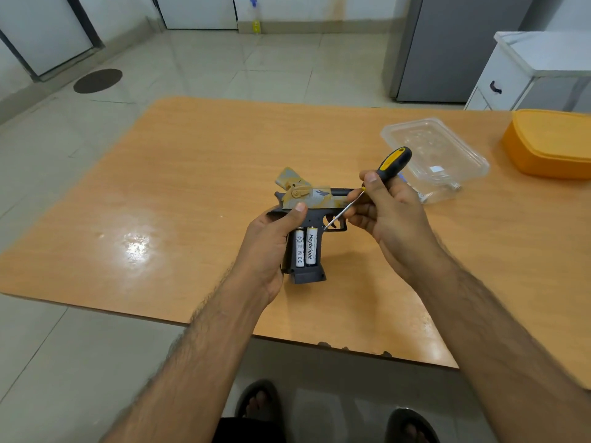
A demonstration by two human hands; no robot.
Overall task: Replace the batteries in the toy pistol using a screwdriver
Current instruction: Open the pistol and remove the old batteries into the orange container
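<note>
White batteries (305,247) are showing in the toy pistol (307,219): the left hand (271,241) is gripping it steady while the right hand (380,206), beside it, is pinching the screwdriver (388,166), likely to pry.

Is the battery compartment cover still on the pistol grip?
No, two white batteries lie exposed in the open grip of the toy pistol.

One toy pistol (311,203). Two white AA batteries (305,247) in its open handle. One screwdriver (380,177) with a black-and-yellow handle. One clear plastic container (438,155) and one orange lidded box (550,145) toward the surface's (192,187) far right corner. Two hands.
</note>
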